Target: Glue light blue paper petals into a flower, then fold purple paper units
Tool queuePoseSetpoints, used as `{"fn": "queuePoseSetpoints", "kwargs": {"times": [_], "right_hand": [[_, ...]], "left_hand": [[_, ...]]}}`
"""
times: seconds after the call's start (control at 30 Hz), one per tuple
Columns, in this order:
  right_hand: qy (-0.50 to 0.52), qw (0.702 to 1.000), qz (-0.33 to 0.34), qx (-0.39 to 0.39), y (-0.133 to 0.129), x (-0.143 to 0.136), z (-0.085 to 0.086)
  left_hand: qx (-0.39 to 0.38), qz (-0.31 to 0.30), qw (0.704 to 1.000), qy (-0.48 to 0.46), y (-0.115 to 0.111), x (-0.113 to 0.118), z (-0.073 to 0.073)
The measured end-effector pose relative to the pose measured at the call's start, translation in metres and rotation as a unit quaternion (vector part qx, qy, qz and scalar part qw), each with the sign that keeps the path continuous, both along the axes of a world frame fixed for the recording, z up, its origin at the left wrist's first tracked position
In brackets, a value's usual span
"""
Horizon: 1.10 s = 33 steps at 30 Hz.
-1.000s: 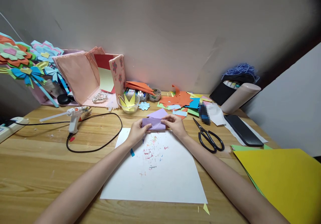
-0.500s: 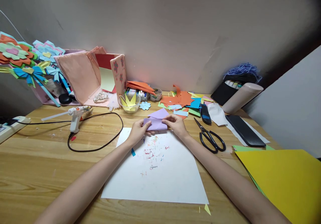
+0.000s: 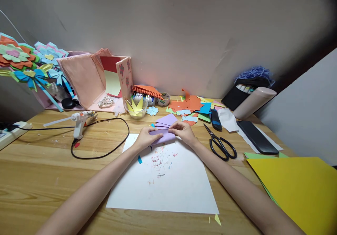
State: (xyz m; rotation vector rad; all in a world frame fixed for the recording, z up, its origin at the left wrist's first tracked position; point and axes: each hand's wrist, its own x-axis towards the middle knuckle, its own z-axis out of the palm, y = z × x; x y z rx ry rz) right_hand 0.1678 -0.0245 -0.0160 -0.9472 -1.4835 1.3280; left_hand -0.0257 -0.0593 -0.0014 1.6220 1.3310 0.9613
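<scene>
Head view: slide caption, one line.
Left hand and right hand hold purple paper at a marked white sheet's far edge, black scissors to the right.

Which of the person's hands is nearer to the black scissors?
The right hand: its grip on the purple paper is left of the scissors, across a gap. The left hand is farther left, at the paper's other end.

Can't fully see purple paper [image 3: 163, 136], finger-covered at six o'clock — nor yellow sheet [image 3: 297, 189], edge-cut at four.
</scene>
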Motion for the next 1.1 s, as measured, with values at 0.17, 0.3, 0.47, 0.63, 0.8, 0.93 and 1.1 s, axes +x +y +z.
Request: {"fn": "queuePoseSetpoints", "kwargs": {"times": [0.17,0.3,0.47,0.63,0.8,0.93,1.1], "right_hand": [[-0.009,1.0,0.009,0.028,-0.0002,-0.0002,0.0002],[0.001,1.0,0.003,-0.011,0.0003,-0.0005,-0.0001],[0.001,0.998,-0.015,-0.065,0.0,-0.0011,0.001],[0.003,0.998,-0.022,-0.059,0.0002,-0.0014,0.0004],[0.007,0.999,-0.021,-0.049,0.0003,-0.001,-0.0011],[0.002,0.999,-0.022,-0.049,-0.0003,-0.001,-0.0002],[0.003,0.999,-0.024,-0.045,-0.0012,-0.0014,0.0007]], "left_hand": [[-0.01,-0.01,1.0,-0.001,0.0009,0.0015,-0.0024],[0.006,0.002,1.0,0.006,0.0002,0.0035,-0.0039],[0.016,0.012,1.0,0.005,-0.0007,0.0047,-0.0036],[0.022,0.014,1.0,0.015,-0.0008,0.0053,-0.0048],[0.019,0.01,0.999,0.027,-0.0012,0.0045,-0.0059],[0.022,-0.001,1.0,0.018,-0.0015,0.0044,-0.0047],[0.025,0.0,1.0,0.018,-0.002,0.0054,-0.0018]]}}
